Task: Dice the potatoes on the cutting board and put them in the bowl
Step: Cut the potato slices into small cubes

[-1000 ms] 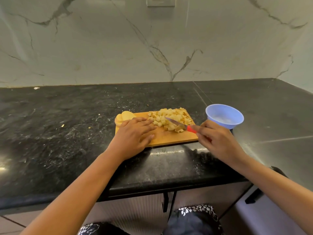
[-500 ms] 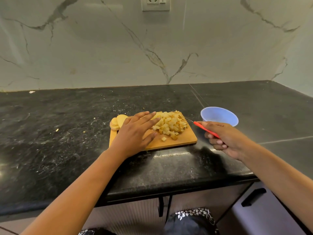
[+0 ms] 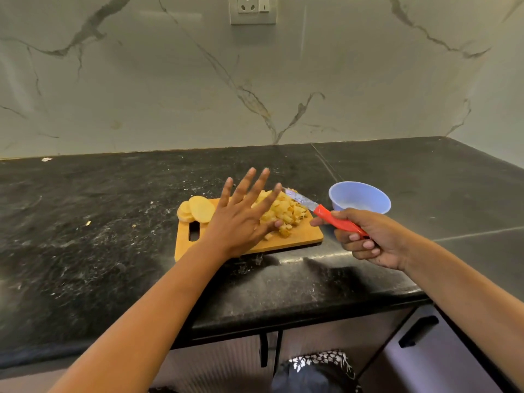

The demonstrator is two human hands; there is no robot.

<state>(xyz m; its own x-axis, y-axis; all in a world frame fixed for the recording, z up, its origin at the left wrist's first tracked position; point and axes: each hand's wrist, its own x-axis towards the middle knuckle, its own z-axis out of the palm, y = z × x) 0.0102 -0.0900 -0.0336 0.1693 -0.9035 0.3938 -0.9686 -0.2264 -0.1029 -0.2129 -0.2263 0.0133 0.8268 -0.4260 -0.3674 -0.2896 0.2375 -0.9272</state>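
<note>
A wooden cutting board (image 3: 297, 238) lies on the black counter. On it sits a heap of diced potato (image 3: 286, 212), and a few round potato slices (image 3: 197, 209) lie at its far left corner. My left hand (image 3: 241, 219) is raised over the board with fingers spread and straight, covering the left side of the heap. My right hand (image 3: 368, 238) grips the red handle of a knife (image 3: 320, 209); its blade points left over the far side of the heap. An empty light-blue bowl (image 3: 359, 197) stands just right of the board.
The black stone counter (image 3: 99, 251) runs to a marble wall with a socket (image 3: 252, 8). Small scraps lie on the counter at left. The counter's front edge is close below the board, with cabinet handles (image 3: 416, 330) underneath.
My left hand has lifted off the board and spread its fingers. My right hand has turned the knife so the blade reaches back over the diced heap.
</note>
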